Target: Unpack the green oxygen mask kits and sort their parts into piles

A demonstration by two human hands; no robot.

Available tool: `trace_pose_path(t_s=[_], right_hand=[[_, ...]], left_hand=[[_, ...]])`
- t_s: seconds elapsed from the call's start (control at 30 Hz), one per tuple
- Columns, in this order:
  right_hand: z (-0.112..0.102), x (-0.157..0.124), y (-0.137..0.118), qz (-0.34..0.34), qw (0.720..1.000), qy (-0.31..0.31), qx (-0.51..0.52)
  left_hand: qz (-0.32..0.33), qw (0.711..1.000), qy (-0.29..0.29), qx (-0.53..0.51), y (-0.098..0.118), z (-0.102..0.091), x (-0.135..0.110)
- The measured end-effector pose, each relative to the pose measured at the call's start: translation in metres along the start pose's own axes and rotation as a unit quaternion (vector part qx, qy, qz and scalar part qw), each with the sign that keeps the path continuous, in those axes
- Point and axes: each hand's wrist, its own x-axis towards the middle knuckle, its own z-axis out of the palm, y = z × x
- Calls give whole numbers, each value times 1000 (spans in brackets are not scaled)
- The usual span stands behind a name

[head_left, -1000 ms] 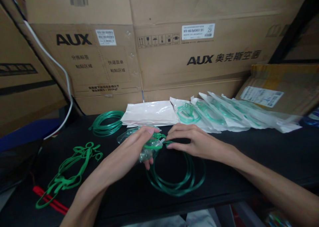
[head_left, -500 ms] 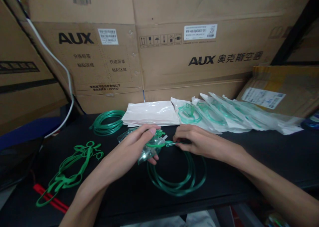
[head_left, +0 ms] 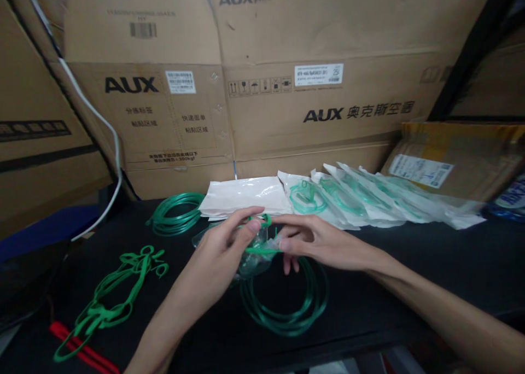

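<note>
A clear green oxygen mask point(head_left: 252, 266) with a green elastic strap is between my hands above the black table. My left hand point(head_left: 229, 245) is closed around its body, thumb on top. My right hand point(head_left: 314, 241) pinches the mask's connector end and strap from the right; the exact grip is partly hidden by the fingers. Just below lies a loose coil of green tubing point(head_left: 283, 328) on the table. Left of my left forearm is a tangle of green elastic straps point(head_left: 107, 314).
Another green tubing coil point(head_left: 167, 231) lies at the back left. Beside it are stacked white pouches point(head_left: 246, 194), then a row of filled pouches point(head_left: 308, 196) with green tubing. A red cord point(head_left: 82, 349) lies front left. Large cardboard boxes point(head_left: 262, 144) stand behind.
My right hand has moved left from the tube end onto the mask's connector and strap. My left hand still holds the mask. The view has tilted up slightly.
</note>
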Motion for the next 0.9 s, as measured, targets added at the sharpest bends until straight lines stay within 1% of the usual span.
trace_pose_path(t_s=[0.07,0.1,0.13,0.17,0.2,0.27,0.33,0.37,0.43,0.5,0.57,0.63,0.7,0.77,0.83,0.9], right_hand=[[6,-1,-1,7,988,-73,137],[10,-1,-1,2,976,-94,196],[14,-1,-1,-8,964,-98,248],[17,-2,-1,-17,953,-86,290],[19,-3,-1,-23,946,-60,318],[20,-8,-3,-27,941,11,337],[18,-19,-5,-18,942,70,328],[15,-27,-6,-13,944,94,315],[10,-45,-6,-7,948,143,284],[8,-64,-3,4,950,180,256],[11,-78,2,10,950,203,239],[15,-86,9,10,950,219,224],[20,-86,16,10,950,227,215],[24,-84,21,11,949,232,213],[26,-81,24,8,948,232,218],[27,-79,25,3,949,229,218]], left_hand=[[34,998,30,39,3,12,2],[53,996,40,60,5,18,3],[70,993,47,83,9,24,5],[87,989,51,109,13,29,6],[101,984,57,134,17,32,8],[110,975,77,180,24,32,12],[87,968,85,221,26,27,12],[63,965,74,244,25,24,11],[10,953,28,300,17,20,7],[-14,930,-8,367,4,23,3],[12,901,-24,432,-11,30,1],[63,872,-42,484,-26,40,3],[101,842,-56,527,-42,48,6],[119,815,-57,564,-57,52,10],[134,797,-53,586,-71,53,12],[150,795,-41,587,-82,54,14]])
